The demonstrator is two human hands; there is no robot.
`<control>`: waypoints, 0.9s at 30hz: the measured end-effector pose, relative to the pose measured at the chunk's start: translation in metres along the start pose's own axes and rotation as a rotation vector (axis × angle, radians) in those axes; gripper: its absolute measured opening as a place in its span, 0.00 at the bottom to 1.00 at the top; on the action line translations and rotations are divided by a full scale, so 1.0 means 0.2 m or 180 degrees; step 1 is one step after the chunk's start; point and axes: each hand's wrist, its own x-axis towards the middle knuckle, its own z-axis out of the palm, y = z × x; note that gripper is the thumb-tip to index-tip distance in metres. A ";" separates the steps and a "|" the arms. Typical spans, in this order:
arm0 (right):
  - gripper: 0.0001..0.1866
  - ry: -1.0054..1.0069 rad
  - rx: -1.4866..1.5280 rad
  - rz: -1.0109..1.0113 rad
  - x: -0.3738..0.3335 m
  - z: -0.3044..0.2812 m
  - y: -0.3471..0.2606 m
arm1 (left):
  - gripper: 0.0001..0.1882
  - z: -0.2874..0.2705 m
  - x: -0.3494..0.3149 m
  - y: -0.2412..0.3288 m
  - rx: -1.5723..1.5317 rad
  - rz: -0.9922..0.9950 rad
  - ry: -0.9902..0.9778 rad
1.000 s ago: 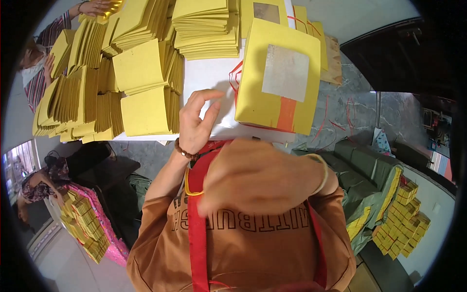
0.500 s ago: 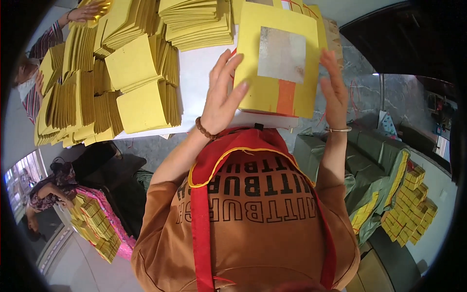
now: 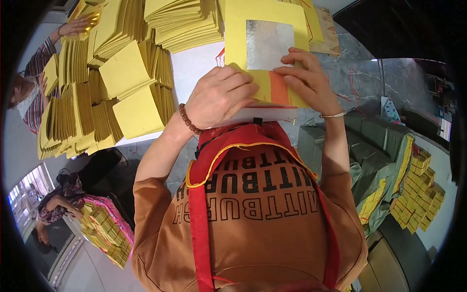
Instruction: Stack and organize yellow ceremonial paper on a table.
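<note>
A stack of yellow paper (image 3: 234,36) lies before me near the table's front edge. Its top sheet bears a silver foil square (image 3: 265,41) and, below that, an orange strip (image 3: 278,88). My left hand (image 3: 221,92) is closed over the stack's near left side, fingertips curled onto the paper; its thumb is mostly hidden. On the right side, my right hand (image 3: 311,80) rests with bent fingers apart, their tips touching the foil and the area by the orange strip. The stack's lower layers are hardly visible.
Bundles of folded yellow paper (image 3: 127,63) crowd the table's left side, with white table surface (image 3: 189,65) beside them. At far left another person's hand (image 3: 75,27) touches gold foil. Lower left, a person leans over a pink-edged box (image 3: 109,214). Green wrapped packs (image 3: 350,141) stand right.
My left hand has gone from spread beside the stack to curled on its near left side. My right hand has come inward from the right edge onto the top sheet.
</note>
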 end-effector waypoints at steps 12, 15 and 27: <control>0.23 -0.0280 0.1422 0.0191 -0.02 -0.02 0.12 | 0.07 -0.02 0.06 -0.03 -0.0837 -0.0845 -0.0105; 0.27 -0.0270 0.1470 0.0289 -0.04 -0.01 0.15 | 0.08 0.00 0.07 -0.03 -0.1163 -0.1102 0.0262; 0.32 -0.0394 0.1873 0.0823 -0.04 -0.01 0.10 | 0.09 0.00 0.09 -0.09 -0.1833 -0.1742 -0.0013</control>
